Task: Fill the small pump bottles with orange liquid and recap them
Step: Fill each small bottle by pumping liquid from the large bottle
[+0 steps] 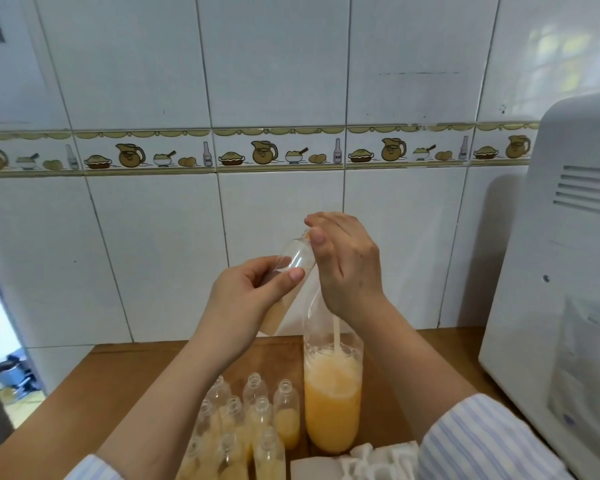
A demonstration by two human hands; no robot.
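My left hand point(246, 299) grips a part-filled small bottle point(288, 289); my right hand point(347, 265) pinches its neck. Uncapped bottles point(253, 420) near the bench's front edge await pump caps point(378, 462).

two hands: left hand point(248, 296), right hand point(347, 263). one small bottle held up point(290, 282). roughly nine uncapped small bottles clustered on the wooden table point(257, 427); exact count unclear at the bottom edge. one large container of orange liquid point(332, 407). several white pump caps point(378, 462), uncountable.
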